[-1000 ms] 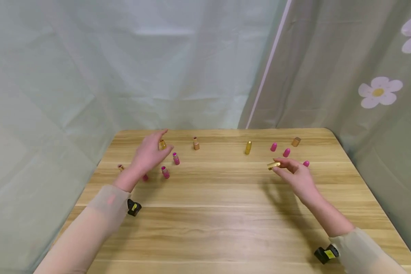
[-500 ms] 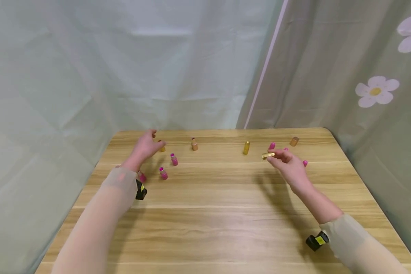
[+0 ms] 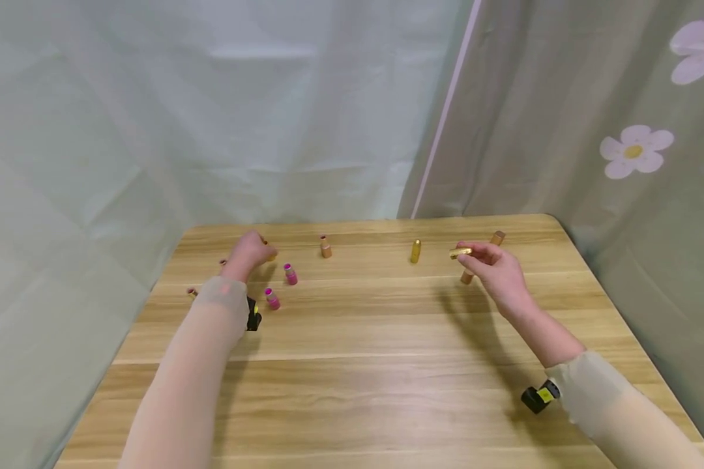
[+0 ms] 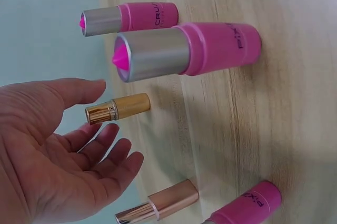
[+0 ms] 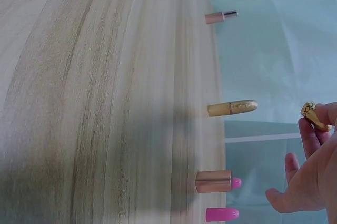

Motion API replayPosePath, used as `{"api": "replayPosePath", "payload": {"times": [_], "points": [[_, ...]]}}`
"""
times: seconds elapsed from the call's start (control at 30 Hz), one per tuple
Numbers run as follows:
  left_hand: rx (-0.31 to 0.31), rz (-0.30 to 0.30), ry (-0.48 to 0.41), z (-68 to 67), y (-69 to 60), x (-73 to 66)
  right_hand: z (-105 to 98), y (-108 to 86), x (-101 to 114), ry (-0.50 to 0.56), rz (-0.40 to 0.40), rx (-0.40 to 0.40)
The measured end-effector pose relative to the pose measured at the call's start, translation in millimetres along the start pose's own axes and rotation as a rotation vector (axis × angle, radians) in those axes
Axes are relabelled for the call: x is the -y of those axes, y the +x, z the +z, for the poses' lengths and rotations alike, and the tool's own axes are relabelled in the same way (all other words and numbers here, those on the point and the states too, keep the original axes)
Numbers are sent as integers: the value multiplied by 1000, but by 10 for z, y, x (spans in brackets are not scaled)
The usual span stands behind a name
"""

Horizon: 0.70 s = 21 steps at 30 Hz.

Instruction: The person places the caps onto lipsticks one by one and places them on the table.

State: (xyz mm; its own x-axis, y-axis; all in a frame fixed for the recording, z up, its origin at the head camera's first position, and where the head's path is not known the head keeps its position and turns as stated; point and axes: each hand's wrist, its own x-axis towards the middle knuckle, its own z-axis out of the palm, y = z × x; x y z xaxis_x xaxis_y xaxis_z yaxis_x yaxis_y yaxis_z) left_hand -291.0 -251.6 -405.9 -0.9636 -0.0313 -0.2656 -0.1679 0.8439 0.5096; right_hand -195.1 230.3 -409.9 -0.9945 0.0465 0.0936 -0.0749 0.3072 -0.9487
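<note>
Gold cap (image 3: 460,253) pinched above the table (image 3: 352,365) by the right hand (image 3: 500,277); uncapped gold tube (image 4: 132,106), standing on it, apparently targeted for pick-up by the loosely parted left hand (image 4: 55,163), next to be closed round it

Head view above table (image 3: 352,391), wrist views low

Glossy metallic cap (image 5: 308,110), wood-grained tabletop (image 3: 364,391)

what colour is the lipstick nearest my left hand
The lipstick is gold, seen best in the left wrist view.
</note>
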Motion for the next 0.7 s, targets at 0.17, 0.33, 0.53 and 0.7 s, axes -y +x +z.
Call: {"api": "replayPosePath", "payload": {"times": [0.17, 0.33, 0.53, 0.7], "points": [[-3, -39, 38, -18, 17, 40, 22, 1, 18, 14, -7, 4], [-9, -58, 57, -14, 33, 82, 43, -8, 44, 31, -8, 16], [-45, -68, 110, -2, 38, 82, 71, -9, 57, 44, -5, 29], [-91, -26, 163, -48, 47, 106, 65, -31, 60, 9, -2, 36]]}}
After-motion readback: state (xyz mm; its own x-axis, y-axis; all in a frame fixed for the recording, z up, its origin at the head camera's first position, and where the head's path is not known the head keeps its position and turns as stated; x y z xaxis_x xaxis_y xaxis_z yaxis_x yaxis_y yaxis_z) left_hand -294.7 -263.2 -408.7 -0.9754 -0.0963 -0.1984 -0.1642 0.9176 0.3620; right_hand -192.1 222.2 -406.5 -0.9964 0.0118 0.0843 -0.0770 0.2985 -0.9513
